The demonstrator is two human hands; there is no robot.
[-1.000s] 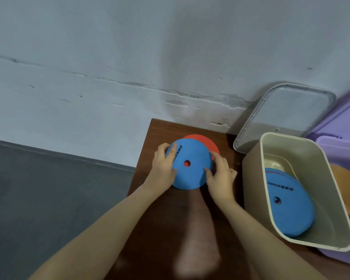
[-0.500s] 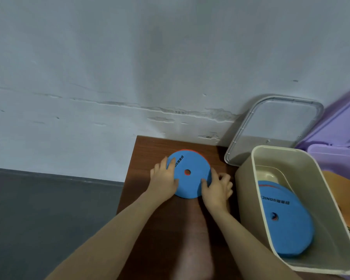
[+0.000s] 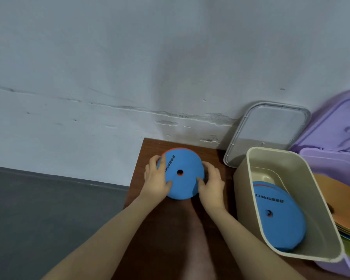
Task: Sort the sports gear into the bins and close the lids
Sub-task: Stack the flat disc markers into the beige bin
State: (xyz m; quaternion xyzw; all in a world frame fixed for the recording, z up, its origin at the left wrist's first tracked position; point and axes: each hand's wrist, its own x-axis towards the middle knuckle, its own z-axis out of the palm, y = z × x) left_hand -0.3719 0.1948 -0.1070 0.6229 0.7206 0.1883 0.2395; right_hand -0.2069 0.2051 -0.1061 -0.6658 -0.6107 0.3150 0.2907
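A blue disc cone (image 3: 183,166) with a centre hole lies on the brown table (image 3: 178,235), stacked on a red one whose rim just shows at its far left edge. My left hand (image 3: 157,178) grips its left side and my right hand (image 3: 210,181) grips its right side. To the right stands an open beige bin (image 3: 245,199) holding another blue disc cone (image 3: 279,217) tilted against its wall. The bin's grey lid (image 3: 271,128) leans against the wall behind it.
A purple bin (image 3: 331,158) at the far right holds a stack of orange, blue and green disc cones (image 3: 339,201); its purple lid (image 3: 339,126) leans on the wall. The table's left edge drops to a dark grey floor (image 3: 49,209). A cracked pale wall stands close behind.
The blue cone was shifted over the red one, so the red now shows only as a thin rim. Both hands stayed on the stack's sides.
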